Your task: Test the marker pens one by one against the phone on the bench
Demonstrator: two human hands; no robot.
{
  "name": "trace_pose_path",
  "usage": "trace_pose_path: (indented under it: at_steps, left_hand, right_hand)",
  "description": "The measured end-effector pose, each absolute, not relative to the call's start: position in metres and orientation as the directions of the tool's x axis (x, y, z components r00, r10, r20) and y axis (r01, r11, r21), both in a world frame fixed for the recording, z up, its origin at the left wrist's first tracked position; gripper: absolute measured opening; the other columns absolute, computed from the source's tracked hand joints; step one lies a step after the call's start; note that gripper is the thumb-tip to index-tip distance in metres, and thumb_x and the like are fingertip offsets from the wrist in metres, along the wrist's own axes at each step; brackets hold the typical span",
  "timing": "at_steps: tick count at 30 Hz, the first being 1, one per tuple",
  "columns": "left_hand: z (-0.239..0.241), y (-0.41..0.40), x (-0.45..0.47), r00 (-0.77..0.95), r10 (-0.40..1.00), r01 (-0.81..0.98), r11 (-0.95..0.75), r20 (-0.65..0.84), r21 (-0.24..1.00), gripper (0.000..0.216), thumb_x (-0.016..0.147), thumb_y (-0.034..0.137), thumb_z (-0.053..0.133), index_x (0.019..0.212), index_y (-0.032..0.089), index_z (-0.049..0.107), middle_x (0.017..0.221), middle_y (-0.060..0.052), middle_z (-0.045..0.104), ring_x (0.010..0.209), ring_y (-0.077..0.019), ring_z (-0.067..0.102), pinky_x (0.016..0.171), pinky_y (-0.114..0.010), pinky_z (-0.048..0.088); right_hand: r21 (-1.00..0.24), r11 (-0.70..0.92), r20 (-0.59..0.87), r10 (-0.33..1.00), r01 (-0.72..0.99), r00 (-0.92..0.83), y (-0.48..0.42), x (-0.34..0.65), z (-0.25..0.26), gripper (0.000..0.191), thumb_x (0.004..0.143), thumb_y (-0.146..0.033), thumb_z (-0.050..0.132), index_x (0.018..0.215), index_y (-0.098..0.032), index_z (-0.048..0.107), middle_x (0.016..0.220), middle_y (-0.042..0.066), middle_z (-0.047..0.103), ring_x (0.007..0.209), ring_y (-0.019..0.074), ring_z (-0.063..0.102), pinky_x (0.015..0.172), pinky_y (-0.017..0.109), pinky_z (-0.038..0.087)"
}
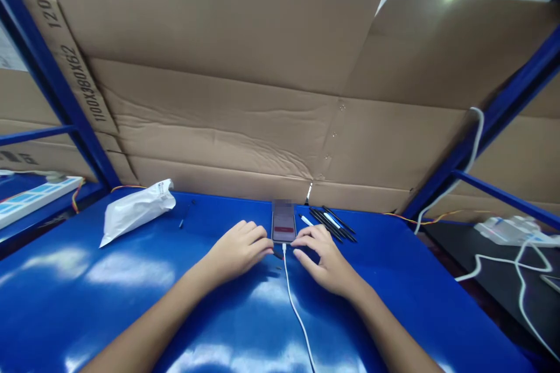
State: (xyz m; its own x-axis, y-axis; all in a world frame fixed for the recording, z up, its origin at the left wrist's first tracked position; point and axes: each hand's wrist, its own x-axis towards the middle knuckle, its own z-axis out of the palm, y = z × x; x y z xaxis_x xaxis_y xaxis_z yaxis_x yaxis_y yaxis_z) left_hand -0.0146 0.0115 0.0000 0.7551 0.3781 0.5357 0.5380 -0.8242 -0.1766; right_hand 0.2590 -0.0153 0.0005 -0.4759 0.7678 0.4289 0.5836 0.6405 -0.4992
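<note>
A phone (284,222) with a lit screen lies near the back of the blue table, and a white cable (296,312) is plugged into its lower end. To its left is my left hand (240,249), its thumb and fingers drawn together. A small dark piece (277,255) shows at those fingertips; its kind is unclear. My right hand (321,256) rests just right of the cable plug, with thumb and fingers apart and nothing visible between them. Behind this hand lie several black pens (336,224), a couple with pale parts.
A white plastic bag (137,210) lies on the blue table (210,320) at the left. Cardboard panels (240,105) close off the back, between blue posts (494,137). Beyond the sides are a white power strip (39,198) and a dark surface (481,291) with white cables.
</note>
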Motion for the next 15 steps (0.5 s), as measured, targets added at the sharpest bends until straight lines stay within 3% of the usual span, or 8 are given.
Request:
trace_pose_path:
  at_steps: [3, 7, 15]
  left_hand:
    - [0.001, 0.008, -0.011, 0.744, 0.376, 0.505, -0.858, 0.552, -0.095, 0.027, 0.110, 0.033, 0.045, 0.105, 0.021, 0.069, 0.088, -0.004, 0.067, 0.076, -0.0198, 0.054, 0.070, -0.033, 0.037]
    - [0.000, 0.007, -0.007, 0.739, 0.380, 0.501, -0.862, 0.556, -0.076, 0.031, 0.111, 0.034, 0.043, 0.103, 0.021, 0.070, 0.084, -0.003, 0.067, 0.074, -0.0198, 0.054, 0.067, -0.033, 0.036]
    - [0.000, 0.015, -0.025, 0.665, 0.555, 0.608, -0.791, 0.499, 0.068, 0.032, 0.111, 0.032, 0.041, 0.109, 0.020, 0.070, 0.091, -0.005, 0.067, 0.081, -0.0213, 0.059, 0.074, -0.033, 0.043]
  right_hand:
    - [-0.498, 0.685, 0.421, 0.727, 0.531, -0.542, -0.023, 0.248, 0.001, 0.018, 0.098, -0.029, 0.067, 0.116, -0.027, 0.069, 0.115, 0.007, 0.067, 0.110, 0.0260, 0.057, 0.098, 0.045, 0.046]
    - [-0.484, 0.693, 0.421, 0.720, 0.534, -0.552, -0.026, 0.241, 0.001, 0.007, 0.099, -0.026, 0.065, 0.105, -0.023, 0.068, 0.098, 0.005, 0.069, 0.095, 0.0234, 0.059, 0.086, 0.040, 0.047]
    - [-0.322, 0.655, 0.342, 0.754, 0.684, -0.561, -0.017, 0.260, -0.001, 0.003, 0.093, -0.024, 0.069, 0.093, -0.022, 0.068, 0.096, 0.005, 0.064, 0.096, 0.0256, 0.055, 0.090, 0.044, 0.046]
